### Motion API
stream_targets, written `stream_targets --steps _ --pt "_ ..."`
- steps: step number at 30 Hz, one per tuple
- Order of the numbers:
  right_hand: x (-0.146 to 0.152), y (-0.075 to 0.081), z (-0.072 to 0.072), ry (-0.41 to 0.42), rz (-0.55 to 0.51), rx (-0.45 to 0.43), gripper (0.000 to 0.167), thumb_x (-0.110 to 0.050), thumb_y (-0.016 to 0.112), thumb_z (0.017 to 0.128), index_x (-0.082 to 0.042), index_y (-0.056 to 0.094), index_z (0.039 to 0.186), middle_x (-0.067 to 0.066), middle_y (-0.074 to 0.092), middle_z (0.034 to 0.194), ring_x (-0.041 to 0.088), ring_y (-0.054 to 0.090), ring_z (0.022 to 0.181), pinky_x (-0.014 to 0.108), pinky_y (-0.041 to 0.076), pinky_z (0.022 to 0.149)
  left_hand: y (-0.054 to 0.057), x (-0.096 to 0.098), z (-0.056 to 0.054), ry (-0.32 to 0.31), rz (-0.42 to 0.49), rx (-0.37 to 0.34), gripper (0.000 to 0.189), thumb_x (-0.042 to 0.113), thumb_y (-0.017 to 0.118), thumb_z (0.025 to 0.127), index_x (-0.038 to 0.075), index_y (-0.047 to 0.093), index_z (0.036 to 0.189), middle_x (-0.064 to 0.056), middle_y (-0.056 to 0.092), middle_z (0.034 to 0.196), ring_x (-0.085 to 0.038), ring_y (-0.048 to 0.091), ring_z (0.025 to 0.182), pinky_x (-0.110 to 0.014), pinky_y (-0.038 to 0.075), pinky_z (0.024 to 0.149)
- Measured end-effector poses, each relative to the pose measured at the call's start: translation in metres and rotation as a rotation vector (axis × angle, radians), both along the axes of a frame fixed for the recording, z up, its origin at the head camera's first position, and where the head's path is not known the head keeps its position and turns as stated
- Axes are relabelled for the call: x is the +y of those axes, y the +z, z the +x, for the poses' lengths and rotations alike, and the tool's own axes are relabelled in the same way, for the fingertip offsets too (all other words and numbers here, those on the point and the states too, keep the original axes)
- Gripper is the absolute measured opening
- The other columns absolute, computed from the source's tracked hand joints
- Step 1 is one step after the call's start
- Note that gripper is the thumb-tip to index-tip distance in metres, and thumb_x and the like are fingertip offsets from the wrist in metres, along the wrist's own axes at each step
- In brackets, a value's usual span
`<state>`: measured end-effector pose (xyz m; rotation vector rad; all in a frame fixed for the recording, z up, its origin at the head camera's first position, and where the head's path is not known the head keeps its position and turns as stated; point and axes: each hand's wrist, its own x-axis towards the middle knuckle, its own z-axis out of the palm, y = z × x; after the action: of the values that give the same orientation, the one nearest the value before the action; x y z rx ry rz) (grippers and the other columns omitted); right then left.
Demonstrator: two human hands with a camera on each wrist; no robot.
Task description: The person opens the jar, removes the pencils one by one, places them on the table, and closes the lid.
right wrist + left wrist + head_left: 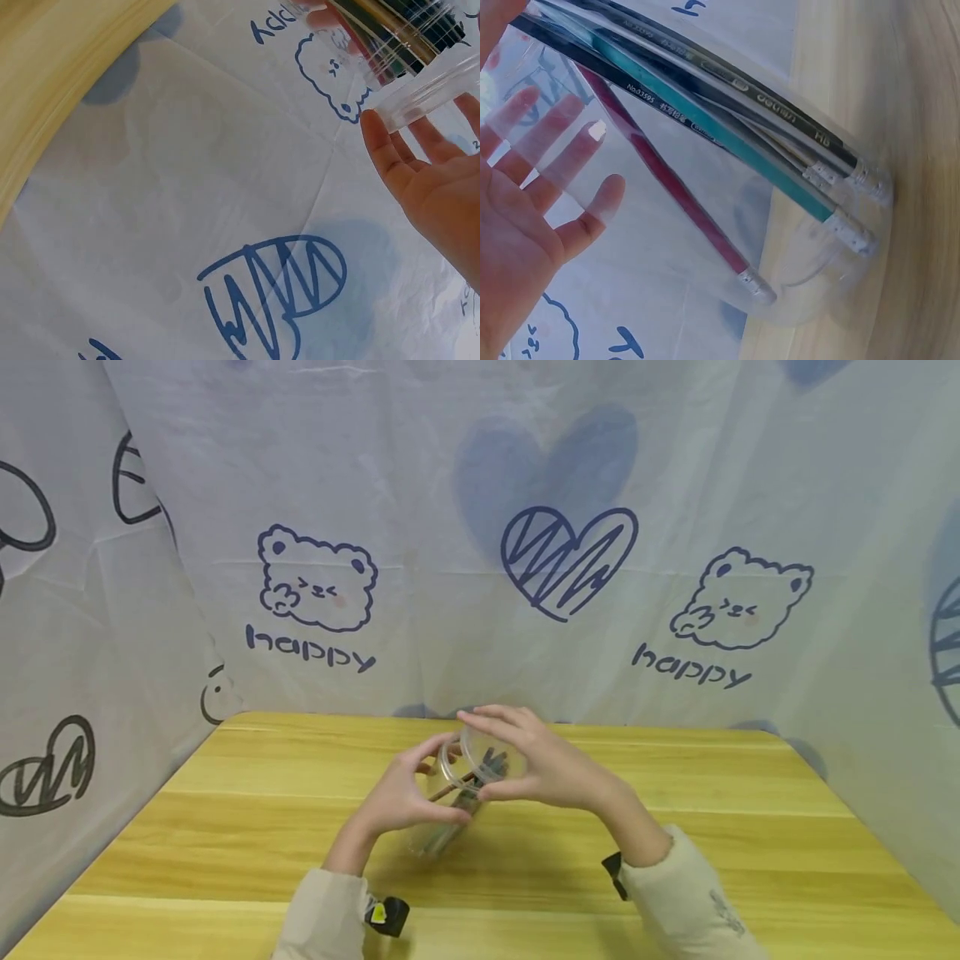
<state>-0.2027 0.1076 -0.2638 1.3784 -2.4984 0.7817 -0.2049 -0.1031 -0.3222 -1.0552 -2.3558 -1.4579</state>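
Observation:
A clear plastic jar (pixel 810 289) holds several pencils, tips toward its mouth and eraser ends at its base. Black, teal (pixel 727 142) and dark red (pixel 682 187) pencils show through the wall. My left hand (pixel 401 793) grips the tilted jar near its mouth, thumb on the near side and fingers on the far side. The jar's base is low, close over the table. My right hand (pixel 551 764) holds a round clear lid (pixel 431 94) by its rim between thumb and fingers. The lid is right at the jar's mouth, overlapping it in the head view.
The wooden table (pixel 637 877) spreads beneath both hands. Behind it and at the sides hangs a pale cloth (pixel 442 610) printed with hearts, bears and "happy". Black wrist straps (pixel 387 916) sit at the pale sleeves (pixel 322 914).

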Motion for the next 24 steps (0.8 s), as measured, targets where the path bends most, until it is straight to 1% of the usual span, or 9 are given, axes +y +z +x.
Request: stream_targets --steps 3,6,9,13,14,17,20,22,24 --pt "0.003 -0.001 0.001 -0.023 -0.031 -0.032 0.068 -0.027 0.070 0.077 -0.013 0.038 0.136 0.012 0.036 0.135 0.028 0.033 0.121 0.050 0.036 0.092 0.003 -0.002 0.003 0.021 0.007 -0.014 0.076 0.007 0.081 0.060 -0.001 0.044 0.126 -0.016 0.055 0.113 -0.033 0.050 0.103 -0.051 0.041 0.081" --pt "0.006 -0.003 0.002 -0.047 -0.059 -0.052 0.064 -0.028 0.068 0.079 -0.016 0.040 0.135 0.010 0.036 0.135 0.026 0.034 0.122 0.049 0.036 0.092 0.002 -0.005 0.003 0.037 0.015 -0.024 0.075 0.007 0.080 0.061 0.000 0.043 0.126 -0.017 0.055 0.112 -0.035 0.050 0.102 -0.049 0.041 0.081" --pt "0.009 -0.005 0.001 -0.067 -0.100 -0.053 0.062 -0.028 0.069 0.078 -0.016 0.043 0.133 0.008 0.036 0.134 0.024 0.038 0.118 0.045 0.040 0.089 0.002 -0.007 0.003 0.046 0.046 -0.045 0.079 0.006 0.080 0.061 0.003 0.040 0.129 -0.018 0.055 0.112 -0.034 0.050 0.101 -0.047 0.042 0.081" --pt "0.014 -0.010 0.001 -0.089 -0.167 -0.075 0.060 -0.025 0.071 0.077 -0.013 0.045 0.129 0.007 0.037 0.133 0.025 0.043 0.112 0.040 0.045 0.082 0.000 -0.012 0.003 0.042 0.090 -0.051 0.085 0.002 0.079 0.060 0.002 0.034 0.132 -0.020 0.055 0.112 -0.032 0.050 0.096 -0.044 0.044 0.079" --pt "0.016 -0.012 0.001 -0.095 -0.182 -0.086 0.060 -0.024 0.071 0.077 -0.013 0.045 0.129 0.008 0.037 0.133 0.025 0.044 0.110 0.039 0.046 0.081 -0.001 -0.012 0.003 0.041 0.098 -0.050 0.086 0.001 0.079 0.060 0.001 0.033 0.133 -0.020 0.055 0.112 -0.032 0.051 0.096 -0.044 0.045 0.079" --pt "0.020 -0.017 0.000 -0.109 -0.220 -0.124 0.059 -0.021 0.072 0.076 -0.011 0.045 0.128 0.009 0.038 0.131 0.026 0.045 0.108 0.039 0.046 0.083 -0.003 -0.015 0.003 0.042 0.108 -0.056 0.086 -0.001 0.078 0.062 0.000 0.031 0.134 -0.020 0.055 0.113 -0.031 0.051 0.097 -0.042 0.045 0.078" --pt "0.024 -0.022 -0.001 -0.137 -0.252 -0.163 0.059 -0.020 0.072 0.076 -0.009 0.044 0.127 0.010 0.039 0.129 0.027 0.046 0.105 0.037 0.046 0.083 -0.004 -0.016 0.003 0.037 0.126 -0.067 0.087 -0.003 0.077 0.062 0.002 0.028 0.135 -0.021 0.054 0.114 -0.035 0.051 0.100 -0.042 0.045 0.079" --pt "0.028 -0.026 -0.001 -0.160 -0.277 -0.197 0.060 -0.020 0.073 0.075 -0.008 0.044 0.126 0.010 0.038 0.129 0.028 0.046 0.104 0.036 0.048 0.081 -0.005 -0.018 0.003 0.027 0.141 -0.072 0.088 -0.005 0.076 0.063 0.003 0.027 0.136 -0.023 0.053 0.115 -0.036 0.051 0.101 -0.041 0.045 0.079" --pt "0.031 -0.030 -0.002 -0.177 -0.302 -0.225 0.059 -0.019 0.073 0.075 -0.007 0.044 0.125 0.011 0.039 0.128 0.030 0.047 0.104 0.033 0.049 0.078 -0.007 -0.019 0.002 0.018 0.157 -0.074 0.089 -0.006 0.074 0.064 0.004 0.025 0.137 -0.025 0.052 0.115 -0.037 0.051 0.101 -0.041 0.046 0.079"
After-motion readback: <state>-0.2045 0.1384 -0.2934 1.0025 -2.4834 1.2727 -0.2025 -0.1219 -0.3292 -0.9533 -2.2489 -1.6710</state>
